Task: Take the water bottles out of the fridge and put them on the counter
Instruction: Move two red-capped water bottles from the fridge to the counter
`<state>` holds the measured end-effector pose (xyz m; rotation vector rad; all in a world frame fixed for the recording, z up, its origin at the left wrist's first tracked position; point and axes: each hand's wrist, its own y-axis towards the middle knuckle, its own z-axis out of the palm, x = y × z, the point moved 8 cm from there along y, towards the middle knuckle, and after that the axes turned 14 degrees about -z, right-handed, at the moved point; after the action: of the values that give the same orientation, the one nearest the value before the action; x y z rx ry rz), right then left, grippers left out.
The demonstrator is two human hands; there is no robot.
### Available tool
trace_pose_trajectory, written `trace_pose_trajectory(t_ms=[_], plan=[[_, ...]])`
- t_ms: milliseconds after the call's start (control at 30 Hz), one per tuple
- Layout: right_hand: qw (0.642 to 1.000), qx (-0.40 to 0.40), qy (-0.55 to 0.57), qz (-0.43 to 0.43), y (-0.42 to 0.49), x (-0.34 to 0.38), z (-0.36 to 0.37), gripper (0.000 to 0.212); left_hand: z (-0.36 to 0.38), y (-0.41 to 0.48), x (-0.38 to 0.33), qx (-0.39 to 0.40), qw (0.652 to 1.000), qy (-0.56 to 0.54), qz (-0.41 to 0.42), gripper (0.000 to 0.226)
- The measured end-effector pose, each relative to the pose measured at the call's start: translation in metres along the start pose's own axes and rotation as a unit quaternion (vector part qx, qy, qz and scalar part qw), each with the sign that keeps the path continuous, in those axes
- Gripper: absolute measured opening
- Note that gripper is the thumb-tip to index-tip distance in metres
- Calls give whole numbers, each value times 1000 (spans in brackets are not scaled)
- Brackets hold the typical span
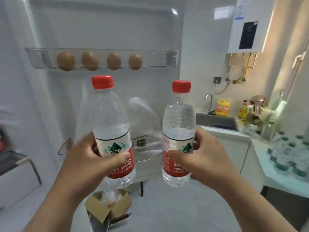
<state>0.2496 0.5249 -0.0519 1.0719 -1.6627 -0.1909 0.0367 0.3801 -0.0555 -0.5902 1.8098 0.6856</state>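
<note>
Hands raised side by side: left hand (93, 153) grips one upright water bottle (113, 131), right hand (200, 153) another bottle (178, 131).

counter (260, 158) crowded with green-capped bottles (287, 153)

A home kitchen: open fridge door (103, 30) with eggs (66, 60), sink (217, 122), wall-mounted water heater (245, 25).

Water bottles (112, 129) upright — in both hands (83, 158)
</note>
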Motion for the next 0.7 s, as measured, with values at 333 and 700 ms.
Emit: trace_pose_trajectory(t_ms=[333,700], plan=[[970,-163,-128,126,-84,-82,-190,46,254,14,-45,207,977,-12,41,55],[890,-299,-247,241,-139,-177,-371,49,527,24,-77,397,916,-46,21,60]])
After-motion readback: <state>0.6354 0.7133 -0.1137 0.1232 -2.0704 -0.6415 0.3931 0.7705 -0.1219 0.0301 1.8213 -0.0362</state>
